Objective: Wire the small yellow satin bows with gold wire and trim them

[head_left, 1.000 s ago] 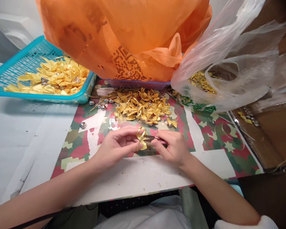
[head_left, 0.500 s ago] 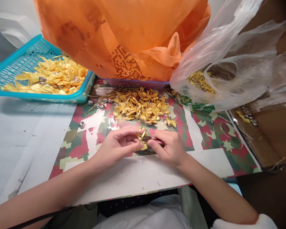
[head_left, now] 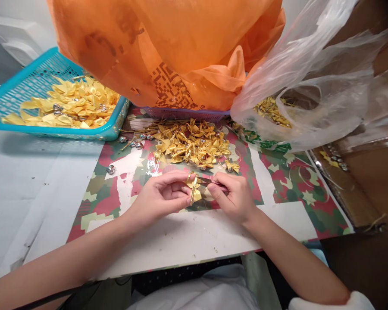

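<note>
My left hand [head_left: 168, 193] pinches a yellow ribbon bow [head_left: 196, 194] with gold wire looped around it, held just above the table. Closed around the handles of a small pair of pliers [head_left: 218, 185], my right hand [head_left: 234, 196] points their dark, narrow tip left at the bow. Whether the tip touches the wire I cannot tell. Just beyond both hands lies a heap of yellow ribbon bows [head_left: 194, 144] with gold wire and silver bells among them.
A blue basket [head_left: 106, 131] of yellow bows and bells stands at left. Behind the heap is an orange bag [head_left: 168, 51] over a purple basket [head_left: 187, 114]. A clear plastic bag [head_left: 330, 116] sits at right. A loose silver bell [head_left: 110, 169] lies on the patterned sheet [head_left: 97, 193].
My right hand has drawn the pliers slightly to the right and the tip has tilted upward, away from the middle of the bow. The left hand has turned the bow a little.
</note>
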